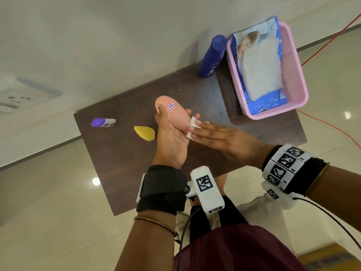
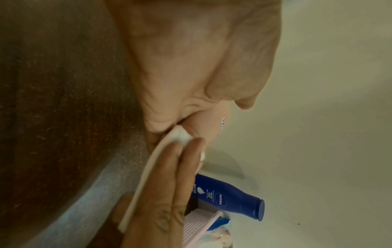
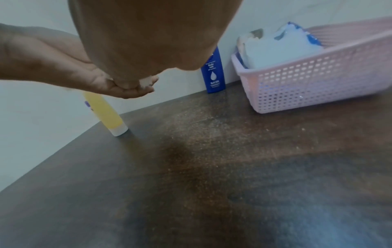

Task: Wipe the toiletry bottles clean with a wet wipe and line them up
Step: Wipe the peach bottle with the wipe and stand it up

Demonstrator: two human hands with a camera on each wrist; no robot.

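My left hand [image 1: 172,137] grips a pink bottle [image 1: 172,114] with a small red-edged sticker, held above the brown table [image 1: 127,173], thumb on its upper face. My right hand [image 1: 218,135] lies flat, its straight fingers [image 2: 169,167] pressing a folded white wet wipe [image 1: 192,124] against the bottle's lower right side. The wipe [image 2: 180,134] meets the bottle [image 2: 208,127] beside the left palm. On the table stand a yellow bottle [image 1: 145,133] on its white cap [image 3: 119,131], a purple-capped white bottle [image 1: 103,122], and a blue Nivea bottle [image 1: 212,57] by the wall.
A pink mesh basket [image 1: 293,75] at the table's far right holds an open blue pack of wipes [image 1: 257,63]. The wall runs along the table's far edge. A red cable [image 1: 332,126] crosses the floor on the right.
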